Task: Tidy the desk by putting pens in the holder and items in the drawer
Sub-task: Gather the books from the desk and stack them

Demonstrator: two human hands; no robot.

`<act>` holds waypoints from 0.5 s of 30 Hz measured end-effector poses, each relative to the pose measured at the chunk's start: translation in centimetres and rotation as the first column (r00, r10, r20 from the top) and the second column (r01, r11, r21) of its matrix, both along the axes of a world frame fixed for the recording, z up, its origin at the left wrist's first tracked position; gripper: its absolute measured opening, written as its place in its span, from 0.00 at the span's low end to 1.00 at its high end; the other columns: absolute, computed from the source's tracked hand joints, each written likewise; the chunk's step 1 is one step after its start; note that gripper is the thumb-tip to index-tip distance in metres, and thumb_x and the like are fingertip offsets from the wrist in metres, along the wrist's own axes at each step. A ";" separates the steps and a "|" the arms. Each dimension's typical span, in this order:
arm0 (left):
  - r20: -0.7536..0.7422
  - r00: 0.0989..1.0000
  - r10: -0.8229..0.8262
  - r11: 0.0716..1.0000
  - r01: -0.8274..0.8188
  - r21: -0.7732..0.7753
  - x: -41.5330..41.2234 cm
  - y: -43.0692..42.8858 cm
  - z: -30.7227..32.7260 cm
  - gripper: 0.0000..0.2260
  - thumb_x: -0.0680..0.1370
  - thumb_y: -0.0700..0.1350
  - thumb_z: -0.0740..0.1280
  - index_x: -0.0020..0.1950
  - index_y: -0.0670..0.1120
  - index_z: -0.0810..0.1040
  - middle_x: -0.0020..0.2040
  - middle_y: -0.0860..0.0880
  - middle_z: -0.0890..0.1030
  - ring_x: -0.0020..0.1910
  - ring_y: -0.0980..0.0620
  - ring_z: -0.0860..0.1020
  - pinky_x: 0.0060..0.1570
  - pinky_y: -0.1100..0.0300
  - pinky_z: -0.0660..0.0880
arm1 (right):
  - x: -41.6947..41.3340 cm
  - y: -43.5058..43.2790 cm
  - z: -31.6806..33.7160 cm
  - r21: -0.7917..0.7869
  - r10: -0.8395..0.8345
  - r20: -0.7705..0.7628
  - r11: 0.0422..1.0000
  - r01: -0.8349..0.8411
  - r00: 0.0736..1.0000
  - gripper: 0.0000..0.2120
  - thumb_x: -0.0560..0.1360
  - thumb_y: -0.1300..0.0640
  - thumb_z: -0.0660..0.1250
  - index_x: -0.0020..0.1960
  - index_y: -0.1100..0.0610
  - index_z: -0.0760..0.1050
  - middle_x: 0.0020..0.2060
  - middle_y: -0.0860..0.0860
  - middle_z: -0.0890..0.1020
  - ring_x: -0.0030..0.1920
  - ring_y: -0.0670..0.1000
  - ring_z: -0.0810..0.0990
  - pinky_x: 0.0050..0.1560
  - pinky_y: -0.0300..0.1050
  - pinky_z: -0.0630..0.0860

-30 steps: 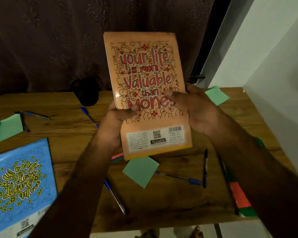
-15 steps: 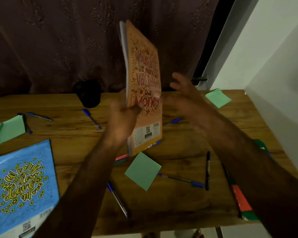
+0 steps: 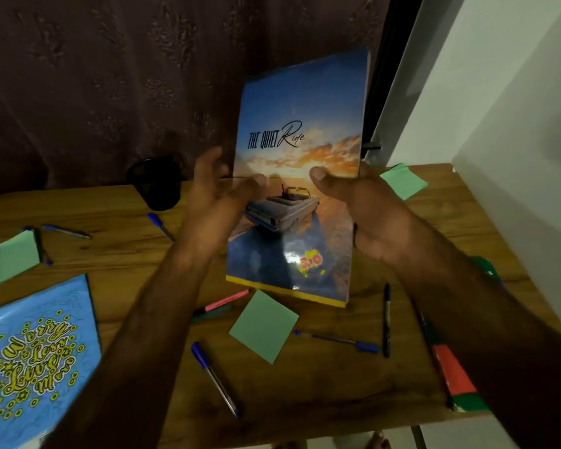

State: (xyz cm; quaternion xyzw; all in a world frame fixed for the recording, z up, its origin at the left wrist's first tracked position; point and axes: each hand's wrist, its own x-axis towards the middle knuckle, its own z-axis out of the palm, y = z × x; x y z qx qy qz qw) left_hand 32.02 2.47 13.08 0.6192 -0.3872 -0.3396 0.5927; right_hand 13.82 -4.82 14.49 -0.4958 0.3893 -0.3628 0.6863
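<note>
I hold a notebook [image 3: 302, 124] upright above the wooden desk [image 3: 321, 403]; its blue-and-orange cover with a car faces me. My right hand [image 3: 363, 209] grips its right edge, thumb on the front. My left hand [image 3: 214, 202] is blurred at the left edge, fingers spread, thumb overlapping the cover. A black pen holder [image 3: 157, 183] stands at the back left. Loose pens lie about: a blue one [image 3: 214, 379] in front, another blue [image 3: 336, 340], a black one [image 3: 386, 319], a pink marker [image 3: 224, 303].
A blue notebook [image 3: 36, 361] lies at the front left corner. Green sticky notes sit in the middle [image 3: 263, 325], at the back right [image 3: 402, 181] and at the left [image 3: 12, 257]. A red-and-green book [image 3: 454, 374] lies under my right forearm. No drawer is visible.
The notebook has turned over from its orange cover, through edge-on, to the blue car cover. The grip passed from my left hand to my right; my left hand has spread.
</note>
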 end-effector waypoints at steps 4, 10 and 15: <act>-0.184 0.951 -0.246 0.964 0.260 0.054 0.2 -0.2 -1.1 0.29 0.70 0.37 0.76 0.69 0.44 0.73 0.60 0.44 0.83 0.60 0.45 0.81 0.63 0.43 0.76 | -2.8 -0.3 -0.7 -0.004 -0.028 0.041 1.000 0.028 0.999 0.07 0.77 0.65 0.70 0.52 0.54 0.80 0.44 0.44 0.87 0.47 0.42 0.86 0.47 0.34 0.80; -0.100 0.968 -0.231 0.973 0.230 -0.026 -5.2 -1.2 -2.9 0.28 0.71 0.34 0.72 0.70 0.43 0.70 0.64 0.41 0.79 0.62 0.40 0.80 0.56 0.37 0.78 | -7.3 -1.7 -1.9 -0.185 -0.152 -0.113 0.974 0.130 0.982 0.17 0.75 0.67 0.72 0.64 0.63 0.78 0.56 0.52 0.86 0.56 0.47 0.85 0.51 0.35 0.80; -0.027 0.982 -0.185 0.981 0.186 0.046 -11.3 -1.6 -4.1 0.24 0.74 0.31 0.72 0.67 0.42 0.70 0.61 0.44 0.80 0.57 0.48 0.82 0.50 0.48 0.82 | -13.0 -2.3 -3.5 -0.294 -0.222 -0.295 0.946 0.133 0.929 0.18 0.74 0.61 0.75 0.63 0.56 0.79 0.55 0.48 0.86 0.56 0.44 0.85 0.55 0.37 0.80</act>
